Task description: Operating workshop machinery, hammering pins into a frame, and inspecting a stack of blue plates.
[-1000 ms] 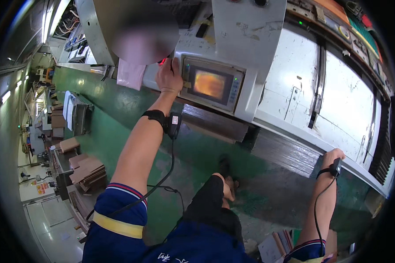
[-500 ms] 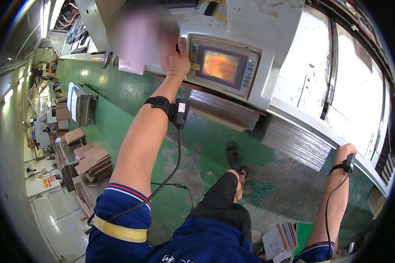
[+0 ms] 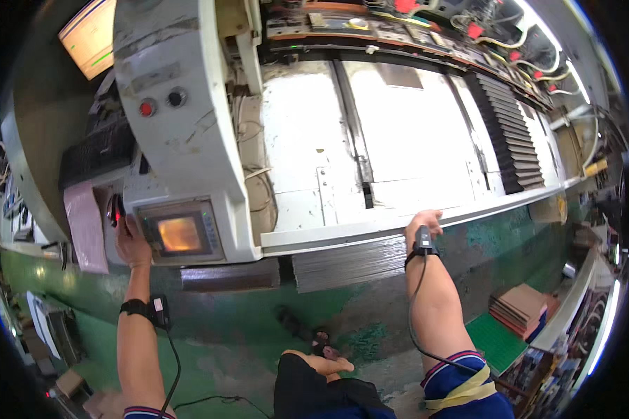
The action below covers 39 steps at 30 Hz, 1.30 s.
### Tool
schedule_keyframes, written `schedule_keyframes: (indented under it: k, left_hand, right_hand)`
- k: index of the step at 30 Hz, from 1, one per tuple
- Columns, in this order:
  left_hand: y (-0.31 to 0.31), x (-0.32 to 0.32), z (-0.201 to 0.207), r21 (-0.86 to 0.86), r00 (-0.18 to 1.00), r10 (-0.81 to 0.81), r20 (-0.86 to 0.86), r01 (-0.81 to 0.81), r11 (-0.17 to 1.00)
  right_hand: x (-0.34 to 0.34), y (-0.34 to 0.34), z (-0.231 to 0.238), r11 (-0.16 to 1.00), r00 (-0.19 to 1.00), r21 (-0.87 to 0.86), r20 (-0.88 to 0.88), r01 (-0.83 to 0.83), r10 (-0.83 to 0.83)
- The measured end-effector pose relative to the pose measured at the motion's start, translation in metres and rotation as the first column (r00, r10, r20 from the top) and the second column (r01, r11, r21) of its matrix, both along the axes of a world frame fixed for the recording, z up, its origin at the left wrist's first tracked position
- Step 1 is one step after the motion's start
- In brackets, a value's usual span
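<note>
At the left, my left hand (image 3: 131, 243) reaches onto the machine's console, its fingers bent against a dark computer mouse (image 3: 113, 208) with a red glow. The fingertips are partly hidden. Beside that hand, a framed control panel (image 3: 178, 234) has an orange-lit screen and a column of buttons. A pinkish sheet (image 3: 85, 227) lies left of the mouse. My right hand (image 3: 423, 223) is on the white front rail (image 3: 335, 236) of the machine bed, fingers curled over its edge. Both wrists wear black bands with small cabled boxes.
Behind the rail stretches a bright white machine bed (image 3: 412, 140), with black bellows (image 3: 504, 133) at its right. A red button (image 3: 147, 107) and a black knob (image 3: 177, 96) sit on the grey housing. Film-wrapped stacks (image 3: 353, 264) lie below the rail. Brown boards (image 3: 521, 307) are stacked lower right.
My view has swung right, bringing the machine bed and housing into view. My right hand stays on the rail, and my left hand remains at the console beside the panel.
</note>
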State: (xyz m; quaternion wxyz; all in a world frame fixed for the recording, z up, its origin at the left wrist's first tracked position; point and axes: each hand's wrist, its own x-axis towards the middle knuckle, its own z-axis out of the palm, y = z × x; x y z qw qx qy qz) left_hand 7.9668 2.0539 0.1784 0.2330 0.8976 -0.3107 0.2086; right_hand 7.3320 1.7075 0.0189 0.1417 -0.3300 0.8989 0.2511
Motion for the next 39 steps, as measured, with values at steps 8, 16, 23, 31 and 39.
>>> schedule_keyframes:
  k: [8, 16, 23, 31, 39]
  left_hand:
    - [-0.067, -0.030, 0.003, -0.015, 0.973, -0.094, -0.209, 0.093, 0.996]
    - [-0.057, -0.021, -0.003, 0.037, 0.993, -0.057, -0.103, 0.061, 0.997]
    - [-0.053, -0.016, -0.008, -0.001, 0.994, -0.101, -0.041, 0.101, 0.995]
    - [-0.059, -0.029, 0.001, 0.002, 0.993, -0.104, -0.054, 0.104, 0.995]
    - [-0.057, -0.018, -0.013, -0.095, 0.982, -0.131, 0.133, 0.144, 0.985]
  right_hand:
    - [-0.016, -0.014, 0.094, 0.142, 0.598, -0.634, 0.596, 0.760, -0.536]
    - [-0.010, -0.012, 0.086, 0.184, 0.635, -0.651, 0.572, 0.736, -0.519]
    - [-0.013, -0.013, 0.079, 0.198, 0.632, -0.645, 0.557, 0.738, -0.539]
    - [-0.016, -0.015, 0.078, 0.165, 0.612, -0.643, 0.573, 0.748, -0.545]
    - [-0.015, -0.016, 0.073, 0.164, 0.618, -0.655, 0.555, 0.737, -0.557]
